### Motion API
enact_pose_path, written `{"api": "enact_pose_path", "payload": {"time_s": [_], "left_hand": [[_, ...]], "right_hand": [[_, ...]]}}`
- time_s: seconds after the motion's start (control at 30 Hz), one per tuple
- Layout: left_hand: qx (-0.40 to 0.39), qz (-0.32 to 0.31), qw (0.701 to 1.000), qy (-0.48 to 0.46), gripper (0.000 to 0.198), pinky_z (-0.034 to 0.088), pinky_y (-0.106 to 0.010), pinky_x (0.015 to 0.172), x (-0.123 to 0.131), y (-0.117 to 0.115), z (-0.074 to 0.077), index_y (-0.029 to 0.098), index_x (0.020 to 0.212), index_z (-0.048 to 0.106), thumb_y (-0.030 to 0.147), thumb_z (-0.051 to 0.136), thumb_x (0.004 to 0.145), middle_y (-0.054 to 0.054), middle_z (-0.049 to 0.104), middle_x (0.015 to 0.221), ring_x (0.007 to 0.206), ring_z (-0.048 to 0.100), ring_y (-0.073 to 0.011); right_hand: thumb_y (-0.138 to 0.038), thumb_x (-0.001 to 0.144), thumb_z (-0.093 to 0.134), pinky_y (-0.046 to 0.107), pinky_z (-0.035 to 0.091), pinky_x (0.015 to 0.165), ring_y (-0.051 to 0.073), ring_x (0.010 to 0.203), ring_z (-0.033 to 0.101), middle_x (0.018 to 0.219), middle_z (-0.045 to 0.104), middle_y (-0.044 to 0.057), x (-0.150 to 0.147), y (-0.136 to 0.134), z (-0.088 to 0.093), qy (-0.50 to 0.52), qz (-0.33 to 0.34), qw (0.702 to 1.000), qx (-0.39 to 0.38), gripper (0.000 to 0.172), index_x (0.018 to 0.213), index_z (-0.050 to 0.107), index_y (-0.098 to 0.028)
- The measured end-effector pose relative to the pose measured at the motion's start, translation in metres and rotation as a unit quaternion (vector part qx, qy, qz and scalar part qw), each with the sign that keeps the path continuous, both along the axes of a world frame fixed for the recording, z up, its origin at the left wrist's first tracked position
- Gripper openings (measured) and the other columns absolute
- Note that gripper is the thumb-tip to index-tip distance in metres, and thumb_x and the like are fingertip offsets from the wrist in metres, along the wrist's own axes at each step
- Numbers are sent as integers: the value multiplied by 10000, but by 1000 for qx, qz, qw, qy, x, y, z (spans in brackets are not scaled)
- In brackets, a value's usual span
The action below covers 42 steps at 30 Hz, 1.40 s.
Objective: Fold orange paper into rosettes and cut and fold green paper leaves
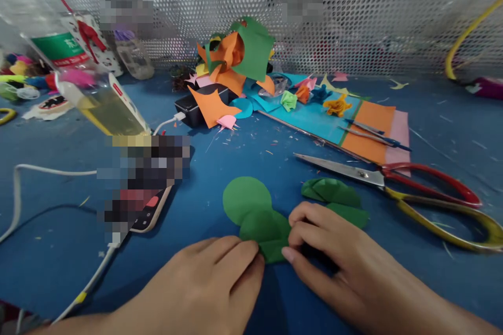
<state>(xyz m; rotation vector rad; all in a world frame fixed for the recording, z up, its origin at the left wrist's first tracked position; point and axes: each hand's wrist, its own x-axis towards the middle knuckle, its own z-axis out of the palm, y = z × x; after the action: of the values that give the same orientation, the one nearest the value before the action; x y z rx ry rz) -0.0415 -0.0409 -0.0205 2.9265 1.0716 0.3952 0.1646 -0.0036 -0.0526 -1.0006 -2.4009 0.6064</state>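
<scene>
A flat green paper circle (245, 198) lies on the blue table, and nearer to me sits a folded green paper piece (271, 235) that overlaps its lower edge. My left hand (220, 277) has its fingers pressed together on the left end of the folded piece. My right hand (330, 251) is curled at its right side, thumb and forefinger a little apart at the paper's edge, with nothing visible between them. Just beyond the right hand rest more folded green papers (332, 191). Scissors (377, 178) with red and yellow handles lie to the right.
A phone (151, 209) with a white cable (94, 277) lies at left. Behind are a tilted bottle (113, 104), a black box (190, 110), colored paper scraps (210, 104), tweezers (377, 138) on colored sheets (310, 120), and a perforated metal panel (373, 26).
</scene>
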Motion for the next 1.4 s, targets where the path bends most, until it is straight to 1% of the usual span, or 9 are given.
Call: {"api": "enact_pose_path", "payload": {"time_s": [0.2, 0.37, 0.57, 0.73, 0.87, 0.97, 1.07, 1.23, 1.4], "left_hand": [[16, -1, 1000, 6, 501, 528, -252, 632, 1, 0, -1, 140, 892, 688, 64, 193, 884, -47, 713, 813, 674, 643, -157], [21, 4, 1000, 3, 523, 511, -261, 547, 3, -1, -3, 145, 862, 693, 50, 179, 884, -44, 705, 764, 616, 616, -158], [12, 2, 1000, 7, 471, 465, -267, 488, 2, -3, -7, 147, 836, 684, 45, 225, 870, -53, 691, 754, 584, 579, -161], [13, -2, 999, 33, 401, 480, -294, 534, 2, -5, -11, 132, 964, 651, 86, 262, 882, -70, 685, 860, 680, 595, -184], [8, -23, 996, 84, 351, 502, -321, 630, 4, -9, -13, 112, 1061, 606, 114, 307, 878, -88, 656, 1001, 832, 589, -209], [19, -41, 994, 95, 294, 494, -332, 719, 6, -11, -13, 124, 1000, 626, 152, 361, 874, -99, 617, 1091, 970, 541, -223], [14, -29, 997, 75, 238, 488, -339, 699, 9, -12, -13, 158, 847, 642, 193, 407, 858, -86, 629, 946, 893, 544, -216], [-16, -15, 998, 60, 260, 499, -335, 656, 11, -10, -8, 146, 829, 637, 223, 391, 859, -80, 624, 835, 772, 570, -200], [-86, -21, 995, 42, 268, 509, -321, 793, -3, -7, 1, 126, 971, 647, 246, 441, 847, -105, 666, 1010, 914, 616, -203]], "right_hand": [[-149, 798, 493, 306, 484, 603, 169, 679, 554, 727, 548, 39, -6, 1, -3, -23, -18, 999, 43, 125, 687, 511, -203], [-118, 799, 455, 295, 452, 567, 167, 638, 526, 663, 534, 32, -9, 1, -4, -49, -8, 996, 76, 166, 671, 511, -207], [-128, 807, 444, 300, 446, 564, 165, 634, 520, 669, 528, 34, -11, 2, -4, -41, -19, 997, 66, 185, 652, 515, -200], [-116, 801, 449, 296, 439, 551, 163, 631, 510, 667, 513, 31, -14, 2, -4, -50, -18, 996, 71, 194, 633, 502, -197], [-124, 823, 425, 296, 441, 535, 169, 618, 520, 653, 531, 39, -13, 2, 0, -70, -7, 989, 127, 210, 646, 513, -194], [-154, 868, 395, 320, 447, 554, 183, 620, 541, 670, 579, 52, -7, -3, 3, -100, 50, 970, 215, 239, 716, 577, -188], [-158, 882, 415, 322, 432, 533, 169, 562, 542, 624, 601, 27, -1, -11, 4, -102, 117, 951, 266, 242, 789, 638, -176], [-138, 870, 439, 321, 371, 450, 143, 484, 510, 559, 585, 8, 3, -16, 5, -104, 128, 946, 280, 263, 741, 666, -167], [-148, 869, 448, 309, 383, 508, 133, 489, 489, 533, 559, -1, 8, -12, 3, -75, 116, 962, 236, 257, 750, 673, -179]]}}
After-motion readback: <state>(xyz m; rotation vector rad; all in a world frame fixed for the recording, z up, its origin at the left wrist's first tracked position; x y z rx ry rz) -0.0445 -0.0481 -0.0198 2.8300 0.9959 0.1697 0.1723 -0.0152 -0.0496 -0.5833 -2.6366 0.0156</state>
